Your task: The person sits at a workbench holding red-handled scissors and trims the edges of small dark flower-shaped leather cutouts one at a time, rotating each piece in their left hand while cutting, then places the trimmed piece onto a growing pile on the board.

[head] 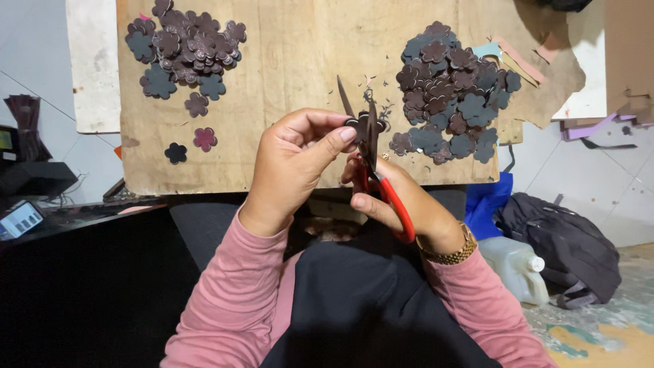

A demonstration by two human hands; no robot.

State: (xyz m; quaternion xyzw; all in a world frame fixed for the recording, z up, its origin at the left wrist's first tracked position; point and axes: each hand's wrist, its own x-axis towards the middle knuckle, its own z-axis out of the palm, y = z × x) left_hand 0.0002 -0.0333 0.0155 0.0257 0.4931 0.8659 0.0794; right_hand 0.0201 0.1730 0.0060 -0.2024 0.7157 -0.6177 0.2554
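Note:
My left hand [296, 160] pinches a small dark flower-shaped cutout [357, 124] between thumb and fingers above the near edge of a wooden board [300, 61]. My right hand [402, 204] grips red-handled scissors [371, 153], whose blades are spread apart around the cutout. One heap of dark flower cutouts [184, 48] lies at the board's far left. A second, larger heap [453, 92] lies at its right. Tiny dark trimmings [378, 102] are scattered just beyond the blades.
Two single flowers [204, 139] lie on the board's near left. A white plastic jug [514, 266], a dark backpack [565, 242] and blue cloth [485, 201] sit on the floor at the right. A small screen [20, 219] is at the left edge. Cardboard scraps [545, 54] lie at the back right.

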